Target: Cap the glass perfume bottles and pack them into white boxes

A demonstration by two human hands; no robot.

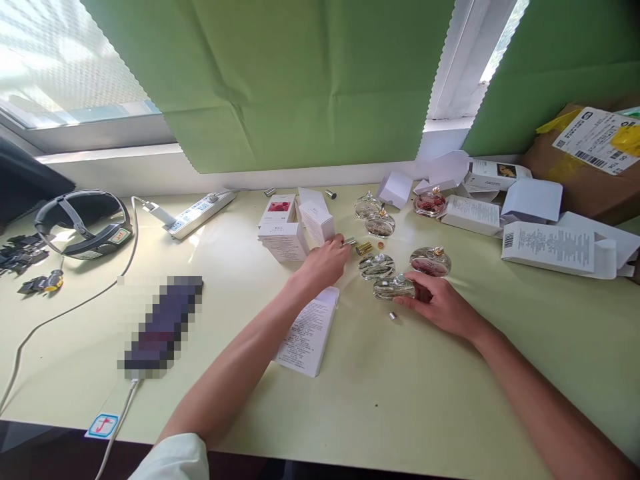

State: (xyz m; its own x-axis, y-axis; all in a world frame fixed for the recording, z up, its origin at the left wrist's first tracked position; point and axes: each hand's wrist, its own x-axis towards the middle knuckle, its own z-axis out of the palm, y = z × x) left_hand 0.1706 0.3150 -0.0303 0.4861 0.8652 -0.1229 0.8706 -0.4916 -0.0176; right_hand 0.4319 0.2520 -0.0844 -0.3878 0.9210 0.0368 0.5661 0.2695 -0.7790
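Note:
My right hand (443, 303) grips a clear glass perfume bottle (393, 289) from its right side, thumb low and fingers near the neck. Stretched toward the middle of the table, my left hand (327, 260) has its fingertips closed at a silver bottle cap (349, 241). A gold cap (364, 249) lies just right of those fingers. Behind the gripped bottle stands another clear bottle (377, 266), and a pinkish bottle (431, 261) is beside my right fingers. One small silver piece (393, 316) lies in front. Beneath my left forearm is a printed white leaflet or flat box (311, 333).
White perfume boxes (284, 241) stand left of my left hand. More bottles (380, 224) are farther back. Opened boxes (547, 250) and a brown carton (585, 160) crowd the right. A blurred phone (164, 323), power strip (200, 215) and headband device (95, 233) lie left.

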